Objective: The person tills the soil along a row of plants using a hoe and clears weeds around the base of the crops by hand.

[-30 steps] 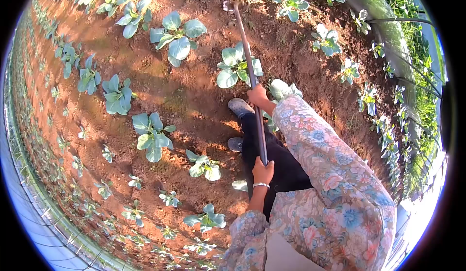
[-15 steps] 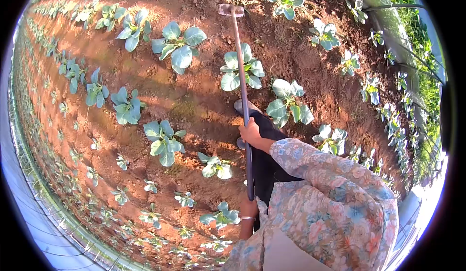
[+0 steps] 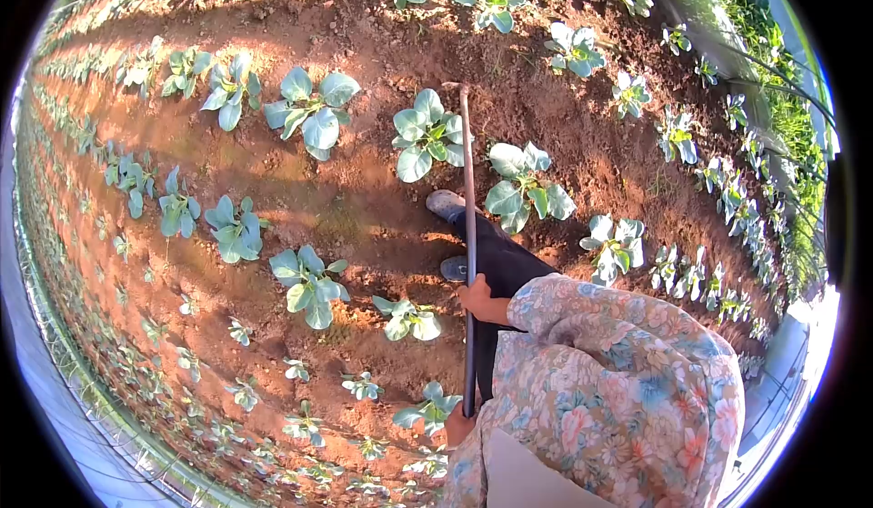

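Observation:
A hoe (image 3: 469,190) with a long wooden handle runs up from my body, its head (image 3: 455,85) at the soil just beyond a leafy cabbage-like plant (image 3: 427,135). My right hand (image 3: 482,299) is wrapped round the lower middle of the handle. Lower down, my left hand (image 3: 459,426) closes on the handle's dark butt end, partly hidden by the sleeve. The shaft passes close along the right side of that plant; another broad-leaved plant (image 3: 527,188) grows to its right. The blade shows only edge-on.
Rows of similar plants (image 3: 314,285) stand in reddish-brown soil (image 3: 355,208) on both sides. My shoes (image 3: 447,205) are on the soil beside the handle. Along the right edge are a plastic sheet border (image 3: 700,44) and green grass (image 3: 755,44).
The hoe has been drawn back toward me, its head lower and its blade turned edge-on near the plant. Both hands have moved down with the handle, and the view has shifted slightly.

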The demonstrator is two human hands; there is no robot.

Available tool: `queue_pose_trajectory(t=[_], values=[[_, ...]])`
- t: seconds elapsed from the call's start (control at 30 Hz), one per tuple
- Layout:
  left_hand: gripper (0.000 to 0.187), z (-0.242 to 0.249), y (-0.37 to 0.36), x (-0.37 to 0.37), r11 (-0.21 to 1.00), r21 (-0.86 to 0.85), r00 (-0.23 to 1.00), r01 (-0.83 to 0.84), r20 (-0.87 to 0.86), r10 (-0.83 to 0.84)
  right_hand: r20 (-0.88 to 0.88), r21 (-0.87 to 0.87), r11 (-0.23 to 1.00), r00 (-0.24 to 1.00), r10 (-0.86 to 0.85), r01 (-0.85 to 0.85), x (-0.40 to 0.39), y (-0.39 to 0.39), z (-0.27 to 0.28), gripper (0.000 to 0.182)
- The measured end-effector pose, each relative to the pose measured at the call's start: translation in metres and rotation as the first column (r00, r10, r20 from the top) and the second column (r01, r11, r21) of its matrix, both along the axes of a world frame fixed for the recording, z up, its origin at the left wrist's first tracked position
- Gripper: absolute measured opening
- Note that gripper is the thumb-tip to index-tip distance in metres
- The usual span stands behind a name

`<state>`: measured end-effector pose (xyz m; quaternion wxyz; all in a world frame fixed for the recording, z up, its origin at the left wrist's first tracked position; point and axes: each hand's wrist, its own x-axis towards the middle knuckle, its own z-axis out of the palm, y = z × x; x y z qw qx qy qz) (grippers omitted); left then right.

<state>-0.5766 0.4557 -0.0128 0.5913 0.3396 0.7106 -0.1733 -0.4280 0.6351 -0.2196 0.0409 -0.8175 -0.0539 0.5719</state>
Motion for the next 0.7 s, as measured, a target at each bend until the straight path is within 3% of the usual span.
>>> queue_pose_trajectory(t=[0.03,0.13,0.23,0.27,0.3,0.33,0.37,0.4,0.43,0.47,0.53,0.57,0.6,0.63,0.67,0.7], values=[[0.031,0.011,0.002,-0.002,0.996,-0.086,0.999,0.039,-0.03,-0.042,0.015,-0.014,1.0,1.0,0.014,-0.014,-0.002,0.003,0.027,0.029],[0.028,0.04,0.029,0.014,0.93,0.224,0.956,-0.292,0.042,0.29,-0.06,0.097,0.991,0.995,-0.083,0.089,-0.012,0.002,0.009,0.026],[0.025,-0.029,0.039,0.025,0.894,0.422,0.986,-0.154,0.007,0.166,-0.233,0.236,0.953,0.963,-0.136,0.192,-0.001,0.078,0.024,0.024],[0.026,-0.035,0.07,0.042,0.941,0.338,0.991,-0.003,-0.126,0.048,-0.305,0.257,0.931,0.936,-0.176,0.259,0.003,0.108,0.018,0.024],[0.027,-0.055,0.089,0.054,0.916,0.381,0.986,-0.127,-0.049,0.158,-0.297,0.395,0.898,0.952,-0.074,0.193,0.008,0.129,-0.017,0.024],[0.026,-0.068,0.119,0.064,0.907,0.392,0.986,-0.154,0.001,0.167,-0.209,0.43,0.9,0.978,0.021,0.073,0.016,0.17,-0.009,0.025],[0.019,-0.081,0.149,0.076,0.868,0.47,0.984,-0.164,0.017,0.177,-0.253,0.475,0.872,0.967,0.009,0.116,0.023,0.207,-0.009,0.026],[0.015,-0.095,0.177,0.085,0.821,0.544,0.982,-0.175,0.034,0.187,-0.165,0.525,0.851,0.978,0.13,-0.024,0.028,0.246,-0.01,0.029],[0.015,-0.123,0.196,0.089,0.802,0.426,0.908,-0.419,0.207,0.364,-0.069,0.505,0.844,0.967,0.247,-0.18,0.033,0.282,-0.011,0.031],[0.014,-0.125,0.223,0.097,0.771,0.396,0.866,-0.498,0.261,0.426,0.006,0.379,0.857,0.927,0.376,-0.35,0.035,0.316,-0.007,0.04],[0.015,-0.133,0.248,0.105,0.771,0.464,0.9,-0.436,0.231,0.37,0.197,0.447,0.586,0.713,0.673,-0.676,0.033,0.334,-0.072,0.027],[0.015,-0.135,0.249,0.104,0.773,0.495,0.918,-0.396,0.209,0.337,0.216,0.417,0.589,0.704,0.676,-0.693,0.028,0.322,-0.08,0.027],[0.028,-0.131,0.236,0.099,0.867,0.391,0.949,-0.309,0.072,0.306,0.234,0.386,0.592,0.695,0.68,-0.708,0.024,0.31,-0.088,0.027],[0.029,-0.121,0.209,0.093,0.868,0.384,0.949,-0.314,0.095,0.301,0.212,0.301,0.642,0.706,0.675,-0.705,0.014,0.268,-0.103,0.032],[0.029,-0.112,0.173,0.085,0.896,0.123,0.903,-0.426,0.109,0.415,0.192,0.212,0.685,0.717,0.671,-0.697,0.005,0.226,-0.114,0.037],[0.025,-0.088,0.147,0.078,0.915,0.349,0.976,-0.203,-0.001,0.217,0.161,0.212,0.754,0.783,0.601,-0.622,-0.004,0.183,-0.108,0.037]])
